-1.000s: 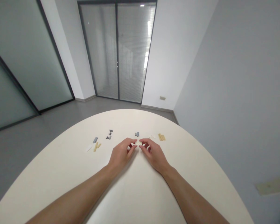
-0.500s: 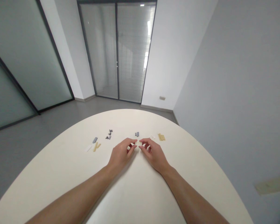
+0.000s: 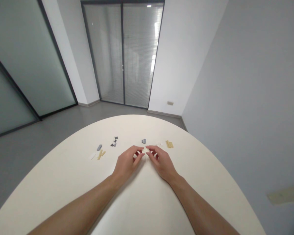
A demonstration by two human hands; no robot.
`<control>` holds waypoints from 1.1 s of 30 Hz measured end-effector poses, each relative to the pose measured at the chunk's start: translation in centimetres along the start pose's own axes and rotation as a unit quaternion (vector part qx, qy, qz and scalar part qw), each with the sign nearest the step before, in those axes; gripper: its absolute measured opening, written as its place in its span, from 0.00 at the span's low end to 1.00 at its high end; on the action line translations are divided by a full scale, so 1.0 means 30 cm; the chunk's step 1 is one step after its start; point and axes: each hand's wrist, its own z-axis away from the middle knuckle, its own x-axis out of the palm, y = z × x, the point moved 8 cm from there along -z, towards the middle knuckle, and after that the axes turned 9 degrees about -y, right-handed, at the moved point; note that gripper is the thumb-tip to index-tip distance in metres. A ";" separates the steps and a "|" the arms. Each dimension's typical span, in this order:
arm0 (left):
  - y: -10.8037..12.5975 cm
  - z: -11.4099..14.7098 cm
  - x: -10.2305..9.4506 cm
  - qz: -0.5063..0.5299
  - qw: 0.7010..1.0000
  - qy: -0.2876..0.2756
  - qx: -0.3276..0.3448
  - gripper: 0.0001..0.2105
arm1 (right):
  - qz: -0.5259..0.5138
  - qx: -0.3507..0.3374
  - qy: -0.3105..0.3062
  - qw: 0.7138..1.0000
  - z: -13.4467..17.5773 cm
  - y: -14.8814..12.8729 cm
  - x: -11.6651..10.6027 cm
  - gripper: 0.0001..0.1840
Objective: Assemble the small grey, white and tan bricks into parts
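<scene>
A small white studded toy building plate (image 3: 145, 150) is held between both hands near the middle of the table. My left hand (image 3: 129, 160) pinches its left end with thumb and fingers. At the other end my right hand (image 3: 161, 160) grips it in the same way. Just beyond the fingers lie small grey pieces (image 3: 143, 141). White pieces (image 3: 159, 144) and several tan pieces (image 3: 169, 144) rest past my right hand. The plate's ends are hidden by the fingertips.
Left on the round white table (image 3: 63, 182) are dark grey pieces (image 3: 115, 141), a blue-grey brick (image 3: 99, 147), tan strips (image 3: 101, 154) and a thin white piece (image 3: 93, 156). Behind the table's far edge stand glass doors (image 3: 123, 58); a wall (image 3: 254, 81) rises at the right.
The white plate has tilted slightly between my fingers. Both hands stay in nearly the same place, and the loose pieces have not moved.
</scene>
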 end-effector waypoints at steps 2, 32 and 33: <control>-0.003 -0.001 0.001 -0.001 1.000 -0.002 -0.007 0.12 | -0.004 0.001 0.001 1.000 0.000 0.002 0.000 0.12; 0.007 -0.009 0.003 -0.057 0.998 -0.018 -0.022 0.16 | 0.005 -0.011 -0.009 1.000 -0.005 -0.004 0.001 0.11; 0.005 -0.008 0.001 -0.051 0.998 -0.011 -0.022 0.15 | 0.005 -0.009 -0.011 1.000 -0.005 -0.004 0.001 0.11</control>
